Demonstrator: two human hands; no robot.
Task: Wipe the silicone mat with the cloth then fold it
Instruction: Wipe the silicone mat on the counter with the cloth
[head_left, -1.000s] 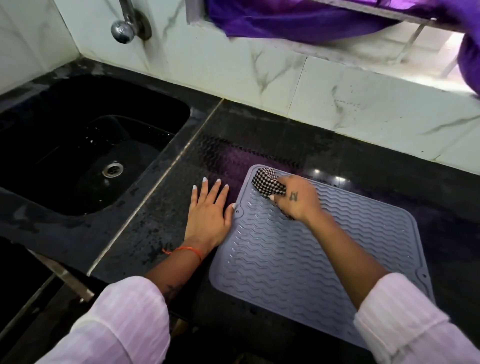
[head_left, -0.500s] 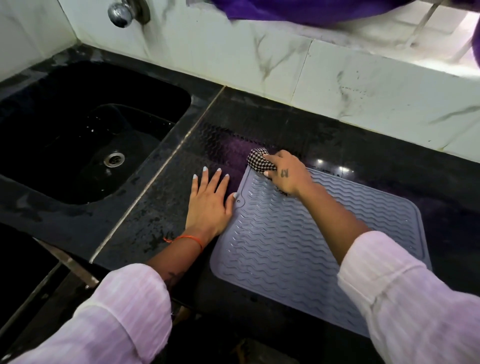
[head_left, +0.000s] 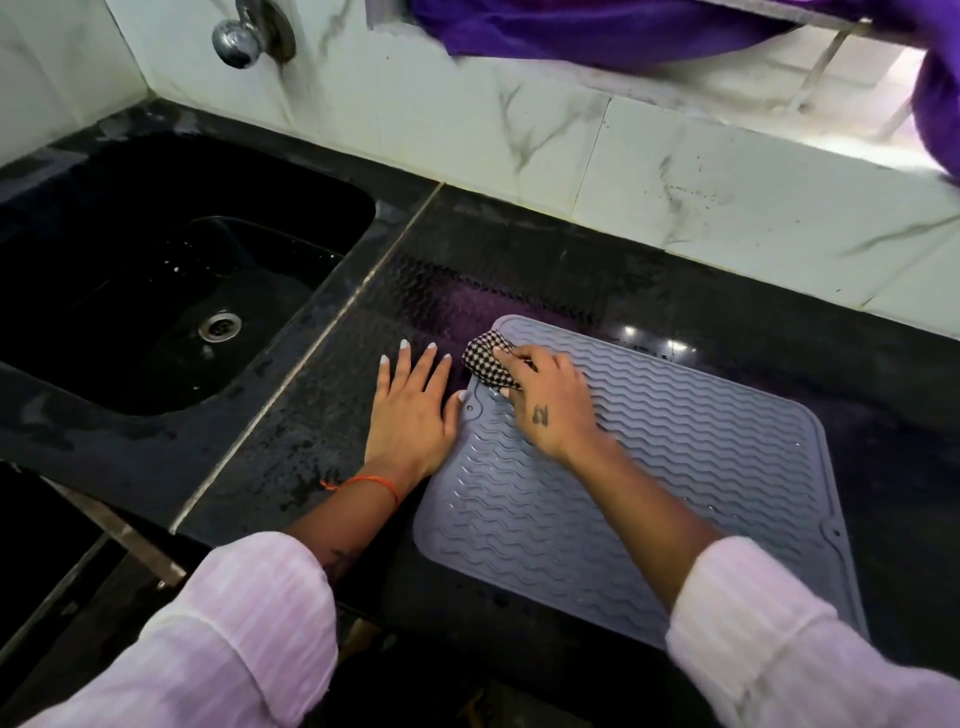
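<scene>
- The grey silicone mat, ribbed with wavy lines, lies flat on the black counter, filling the centre and lower right of the frame.
- The right hand sits on the mat's upper left corner, fingers curled tight around a bunched black-and-white checked cloth that is pressed against the mat's edge.
- The left hand lies flat on the counter just left of the mat, fingers straight and spread, thumb tip touching the mat's rim.
- An orange thread circles the left wrist.
- A black sink with a metal drain occupies the left of the frame; a chrome tap is at upper left.
- Purple fabric hangs along the top edge.
</scene>
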